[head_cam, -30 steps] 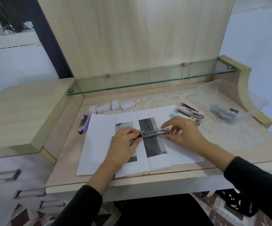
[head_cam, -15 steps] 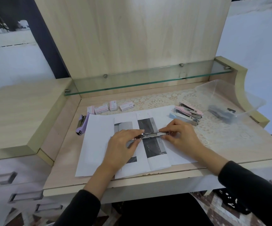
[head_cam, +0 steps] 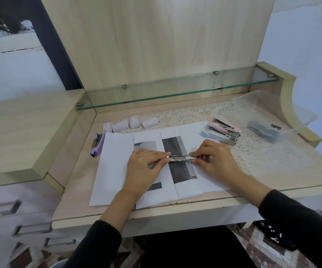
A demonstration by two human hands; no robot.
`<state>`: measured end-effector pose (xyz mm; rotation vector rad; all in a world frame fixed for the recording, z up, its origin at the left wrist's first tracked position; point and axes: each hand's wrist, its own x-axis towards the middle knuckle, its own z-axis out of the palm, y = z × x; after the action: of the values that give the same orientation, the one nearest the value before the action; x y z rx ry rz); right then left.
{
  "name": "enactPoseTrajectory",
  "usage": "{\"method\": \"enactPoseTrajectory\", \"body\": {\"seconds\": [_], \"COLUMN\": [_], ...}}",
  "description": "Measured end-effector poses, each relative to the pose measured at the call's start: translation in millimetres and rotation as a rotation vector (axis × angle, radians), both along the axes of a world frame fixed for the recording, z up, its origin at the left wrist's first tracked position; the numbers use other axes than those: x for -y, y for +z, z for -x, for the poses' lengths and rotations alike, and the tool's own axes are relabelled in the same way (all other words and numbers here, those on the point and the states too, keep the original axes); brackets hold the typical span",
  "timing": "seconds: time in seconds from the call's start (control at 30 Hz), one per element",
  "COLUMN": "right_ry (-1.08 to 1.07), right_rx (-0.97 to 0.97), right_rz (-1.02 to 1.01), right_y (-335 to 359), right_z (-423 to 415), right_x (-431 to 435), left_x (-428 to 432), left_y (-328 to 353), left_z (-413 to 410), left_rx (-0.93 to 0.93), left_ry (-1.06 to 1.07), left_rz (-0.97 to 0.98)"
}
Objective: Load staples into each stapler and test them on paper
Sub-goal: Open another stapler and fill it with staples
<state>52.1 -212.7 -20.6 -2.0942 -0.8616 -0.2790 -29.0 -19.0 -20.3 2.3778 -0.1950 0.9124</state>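
Observation:
A small stapler with its metal magazine exposed [head_cam: 179,158] lies over the sheets of paper [head_cam: 115,163] at the middle of the desk. My left hand [head_cam: 144,169] pinches its left end, and my right hand [head_cam: 214,161] pinches its right end. A purple stapler [head_cam: 97,144] lies at the paper's left edge. Two pink staplers [head_cam: 226,127] and a blue one [head_cam: 214,135] lie open at the right. Several small staple boxes [head_cam: 131,123] sit in a row behind the paper.
A clear plastic tub [head_cam: 283,105] holding dark items stands on a lace mat [head_cam: 252,149] at the right. A glass shelf [head_cam: 175,91] runs along the back. A raised wooden top [head_cam: 21,132] with drawers borders the left.
Both hands have shifted slightly toward me along the paper with the stapler between them. My grip on its two ends stays the same.

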Motion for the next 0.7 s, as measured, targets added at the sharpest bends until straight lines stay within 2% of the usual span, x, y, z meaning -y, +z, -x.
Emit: {"method": "enactPoseTrajectory", "body": {"seconds": [0.37, 0.47, 0.6, 0.7], "right_ry": [0.037, 0.039, 0.053, 0.041], "right_rx": [0.044, 0.048, 0.056, 0.039], "right_rz": [0.017, 0.024, 0.041, 0.027], "right_y": [0.9, 1.4, 1.6, 1.5], "right_z": [-0.6, -0.4, 1.1, 1.2], "right_x": [-0.2, 0.1, -0.6, -1.6], "left_x": [4.0, 5.8, 9.9, 9.4], "left_y": [-2.7, -2.9, -5.5, -6.2], "left_z": [0.1, -0.8, -4.4, -6.1], "left_rx": [0.011, 0.028, 0.007, -0.009], "left_ry": [-0.012, -0.002, 0.021, 0.036], "left_rz": [-0.025, -0.079, -0.274, -0.315]}}
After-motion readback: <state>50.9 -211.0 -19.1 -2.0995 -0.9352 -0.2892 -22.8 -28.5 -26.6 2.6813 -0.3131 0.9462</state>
